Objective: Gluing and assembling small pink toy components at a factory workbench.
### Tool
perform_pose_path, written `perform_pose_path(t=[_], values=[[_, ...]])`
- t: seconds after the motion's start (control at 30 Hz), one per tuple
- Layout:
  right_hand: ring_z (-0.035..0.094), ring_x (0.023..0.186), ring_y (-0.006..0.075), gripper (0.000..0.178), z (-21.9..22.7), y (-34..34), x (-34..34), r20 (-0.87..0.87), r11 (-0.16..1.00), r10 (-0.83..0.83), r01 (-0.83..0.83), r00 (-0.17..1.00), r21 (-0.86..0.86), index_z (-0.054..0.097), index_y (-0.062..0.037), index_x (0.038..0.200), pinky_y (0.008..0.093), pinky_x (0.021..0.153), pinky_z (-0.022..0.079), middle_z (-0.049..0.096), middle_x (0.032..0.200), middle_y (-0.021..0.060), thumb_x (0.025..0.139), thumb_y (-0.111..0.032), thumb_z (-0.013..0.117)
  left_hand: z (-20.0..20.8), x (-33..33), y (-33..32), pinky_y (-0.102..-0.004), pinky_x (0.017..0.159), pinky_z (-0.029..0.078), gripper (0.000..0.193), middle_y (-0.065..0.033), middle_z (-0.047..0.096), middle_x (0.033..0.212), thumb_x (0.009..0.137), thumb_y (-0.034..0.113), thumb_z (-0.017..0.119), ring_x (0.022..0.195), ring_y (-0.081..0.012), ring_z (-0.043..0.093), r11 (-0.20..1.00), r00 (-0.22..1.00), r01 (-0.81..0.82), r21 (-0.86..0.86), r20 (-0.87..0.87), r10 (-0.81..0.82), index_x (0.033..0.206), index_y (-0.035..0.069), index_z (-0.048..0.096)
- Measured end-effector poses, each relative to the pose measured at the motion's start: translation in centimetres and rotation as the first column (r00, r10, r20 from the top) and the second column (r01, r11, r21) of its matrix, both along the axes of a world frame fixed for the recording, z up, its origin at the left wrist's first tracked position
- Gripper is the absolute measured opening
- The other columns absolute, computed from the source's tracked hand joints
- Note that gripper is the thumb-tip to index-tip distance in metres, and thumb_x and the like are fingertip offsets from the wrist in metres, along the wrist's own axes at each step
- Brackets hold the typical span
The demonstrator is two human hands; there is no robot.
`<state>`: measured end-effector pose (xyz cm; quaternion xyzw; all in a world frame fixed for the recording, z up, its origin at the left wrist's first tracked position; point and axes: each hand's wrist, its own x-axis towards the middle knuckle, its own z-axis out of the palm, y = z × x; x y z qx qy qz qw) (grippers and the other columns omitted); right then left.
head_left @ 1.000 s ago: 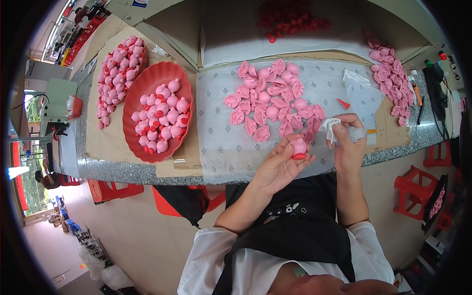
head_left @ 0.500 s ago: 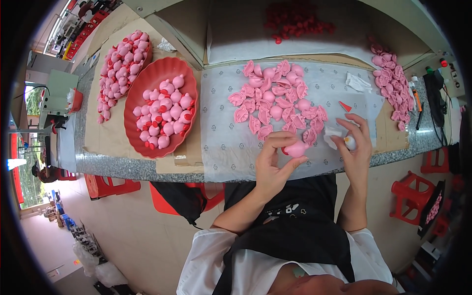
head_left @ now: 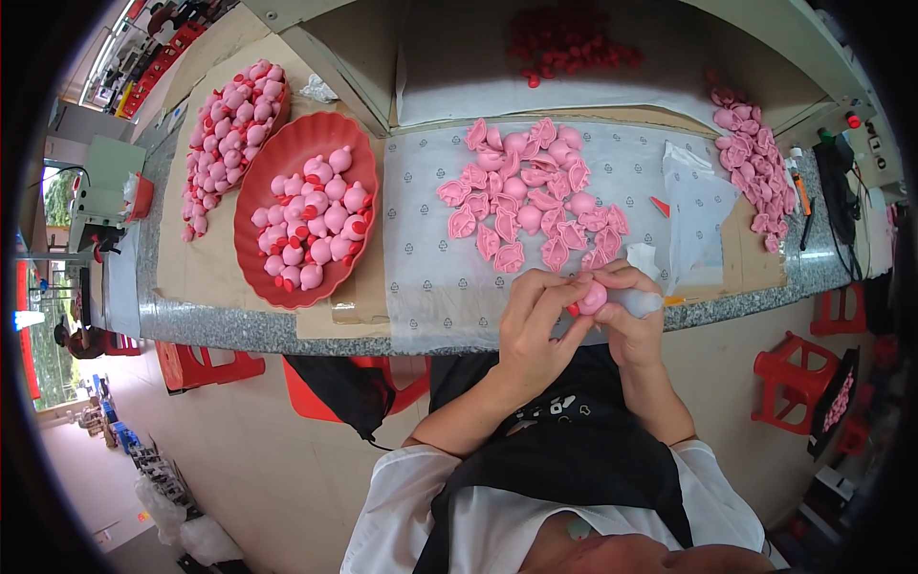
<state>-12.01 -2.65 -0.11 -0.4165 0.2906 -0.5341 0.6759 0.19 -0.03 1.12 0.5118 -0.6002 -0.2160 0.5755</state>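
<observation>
Close to the front edge of the bench, both hands meet on one small round pink figure [head_left: 594,298] with a red part on its left side. My left hand [head_left: 537,320] is closed on its left side, thumb and fingers pinching. Closed too, my right hand [head_left: 639,330] presses the figure from the right with its fingertips. A whitish translucent bottle [head_left: 641,303] lies within the right hand's grip; its tip is hidden. Just beyond the hands, several pink hollow half-shells and round bodies [head_left: 531,218] lie spread on a printed white sheet [head_left: 440,316].
To the left stands a scalloped red bowl [head_left: 251,258] of pink figures with red parts. Behind it is another heap of figures [head_left: 229,124]. Pink shells [head_left: 751,158] are piled at the right, near an orange pen [head_left: 801,196]. Red pieces [head_left: 574,48] lie under the shelf.
My right hand has moved left, and its fingers now close on the figure beside my left hand. The bottle has moved with it. The figure is slightly lower.
</observation>
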Motion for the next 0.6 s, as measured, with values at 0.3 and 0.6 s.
perform_pose_path(t=[0.3,0.6], values=[[0.051,0.071,0.0142,0.027,0.2,0.1,0.0,-0.094,0.995,-0.094,0.09,0.991,-0.046,0.054,0.0012,0.086,0.0211,0.054,0.042,0.053,0.088,0.0111,0.063,-0.004,0.067,0.6,1.2,-0.7,-0.0264,0.065,0.042,0.034,-0.0109,0.049,0.086,0.058,-0.005,0.064,0.074,-0.019,0.05,0.988,0.986,0.144,0.048,0.073,-0.147,0.09,0.0,0.052],[0.053,0.077,0.018,0.03,1.1,0.5,-0.4,-0.356,0.844,-0.305,0.078,0.883,-0.531,0.056,-0.001,0.085,0.0265,0.067,0.042,0.056,0.088,0.0123,0.059,-0.007,0.07,-1.3,0.6,-0.1,-0.0294,0.076,0.04,0.018,-0.0124,0.049,0.096,0.071,-0.001,0.057,0.088,-0.0189,0.048,0.883,0.63,0.461,-0.09,-0.667,-0.397,0.089,0.0,0.053]])
